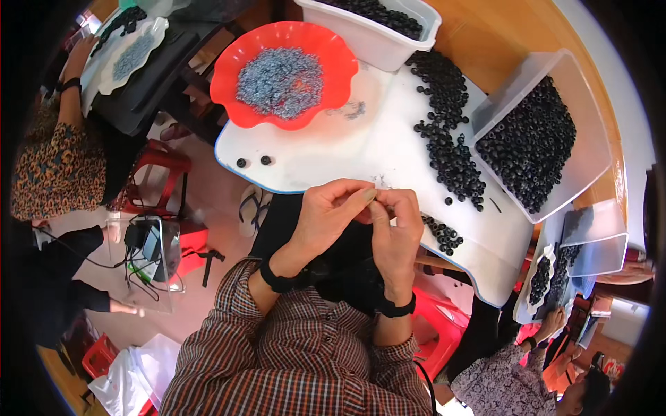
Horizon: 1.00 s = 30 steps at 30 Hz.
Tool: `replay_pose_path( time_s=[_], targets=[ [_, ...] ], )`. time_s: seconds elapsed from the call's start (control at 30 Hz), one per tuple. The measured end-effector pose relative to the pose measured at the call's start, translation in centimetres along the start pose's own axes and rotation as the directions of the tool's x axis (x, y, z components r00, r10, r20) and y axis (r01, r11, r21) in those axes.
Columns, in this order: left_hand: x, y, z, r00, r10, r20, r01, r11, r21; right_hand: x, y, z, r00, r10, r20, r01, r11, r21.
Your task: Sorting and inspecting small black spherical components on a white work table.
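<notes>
My left hand and my right hand meet at the near edge of the white tabletop. Thumbs and forefingers on both are pinched together, fingertips almost touching. Whatever lies between them is too small or too covered to make out. Just beyond the fingers are a few tiny dark bits. Two small black round pieces sit apart to the left. A loose heap of such black pieces runs along the right, with a smaller cluster beside my right hand.
A red scalloped bowl of small silvery parts stands at the far left of the tabletop. Behind is a white tub of black pieces; a clear bin of them lies tipped at right. Other people work at tables on both sides.
</notes>
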<state>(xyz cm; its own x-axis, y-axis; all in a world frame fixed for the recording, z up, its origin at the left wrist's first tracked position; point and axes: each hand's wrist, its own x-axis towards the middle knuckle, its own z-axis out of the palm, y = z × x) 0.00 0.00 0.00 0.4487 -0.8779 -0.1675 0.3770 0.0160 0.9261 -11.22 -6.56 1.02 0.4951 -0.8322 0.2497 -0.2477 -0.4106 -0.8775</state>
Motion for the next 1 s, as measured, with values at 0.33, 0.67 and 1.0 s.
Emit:
replay_pose_path(
  time_s=[0.33, 0.67, 1.0],
  targets=[
    [0.0, -0.4, 0.6, 1.0, -0.018, -0.008, 0.017, 0.992, -0.125, -0.2, 0.1, -0.3, 0.999, 0.003, 0.046, -0.001, 0.999, -0.048],
    [0.6, 0.1, -1.7, 0.996, -0.043, 0.074, 0.065, 0.941, -0.333, -0.7, -0.2, -0.1, 0.994, 0.095, -0.053, -0.078, 0.962, 0.262],
    [0.3, 1.0, -2.6, 0.977, 0.041, 0.208, 0.098, 0.783, -0.614, -0.9, 0.3, -0.2, 0.981, 0.166, -0.097, -0.122, 0.926, 0.356]
  ],
)
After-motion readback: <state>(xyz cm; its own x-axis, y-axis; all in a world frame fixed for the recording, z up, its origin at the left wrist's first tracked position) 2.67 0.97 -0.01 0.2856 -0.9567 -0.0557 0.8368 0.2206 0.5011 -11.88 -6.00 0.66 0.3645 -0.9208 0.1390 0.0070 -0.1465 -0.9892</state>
